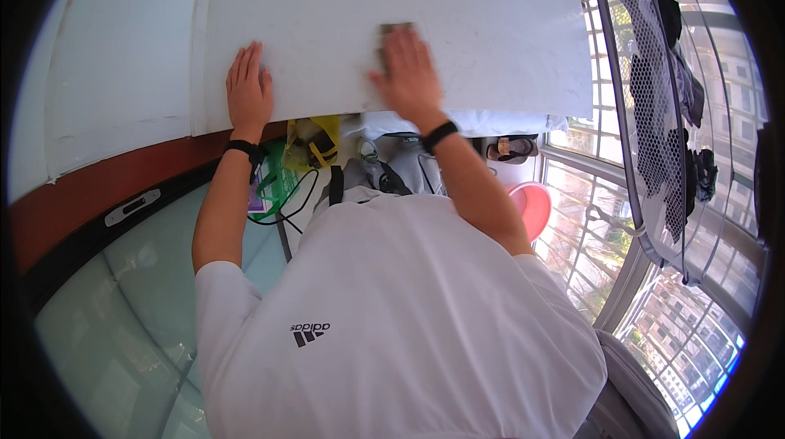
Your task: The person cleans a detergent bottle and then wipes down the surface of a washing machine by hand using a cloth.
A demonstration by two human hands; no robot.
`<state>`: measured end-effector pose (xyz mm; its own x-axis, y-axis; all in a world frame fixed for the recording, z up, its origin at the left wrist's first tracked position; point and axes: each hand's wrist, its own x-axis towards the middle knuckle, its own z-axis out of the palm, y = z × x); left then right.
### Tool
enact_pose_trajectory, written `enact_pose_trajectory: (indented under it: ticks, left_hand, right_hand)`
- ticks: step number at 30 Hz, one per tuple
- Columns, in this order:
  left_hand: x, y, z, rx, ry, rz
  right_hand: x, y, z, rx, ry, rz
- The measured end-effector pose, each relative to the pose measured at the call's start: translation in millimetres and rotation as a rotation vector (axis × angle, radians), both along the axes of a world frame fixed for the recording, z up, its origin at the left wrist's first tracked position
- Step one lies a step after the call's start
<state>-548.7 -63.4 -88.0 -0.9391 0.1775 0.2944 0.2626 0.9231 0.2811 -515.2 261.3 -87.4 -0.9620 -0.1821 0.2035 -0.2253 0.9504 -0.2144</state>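
A white board-like surface point(319, 22) with faint dark marks lies before me. My left hand point(249, 86) rests palm down near its front left edge, holding nothing, the thumb apart from the fingers. Farther right, my right hand point(409, 74) is blurred and lies flat over a small dark pad point(387, 34), pressing it to the surface. Most of that pad is hidden under the palm and fingers; whether it is a sponge or a folded cloth I cannot tell.
Below the front edge are a yellow bag point(313, 141), a green bag point(282, 178), slippers point(513, 148) and a pink basin point(532, 209). A mesh drying rack point(653, 89) with dark clothes hangs by the barred window at right. A glass panel point(122, 316) stands at left.
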Motion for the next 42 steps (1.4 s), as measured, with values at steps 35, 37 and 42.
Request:
enact_pose_trajectory:
  ticks: [35, 37, 42]
  left_hand:
    - [-1, -15, 17, -0.097, -0.053, -0.056]
    - [-18, -12, 31, -0.09, -0.071, -0.038]
    - [-65, 11, 64, -0.087, -0.062, -0.076]
  right_hand:
    - [23, 101, -7, 0.007, -0.159, -0.201]
    - [27, 177, -21, -0.017, -0.157, -0.37]
    - [24, 285, -2, 0.045, -0.43, -0.721]
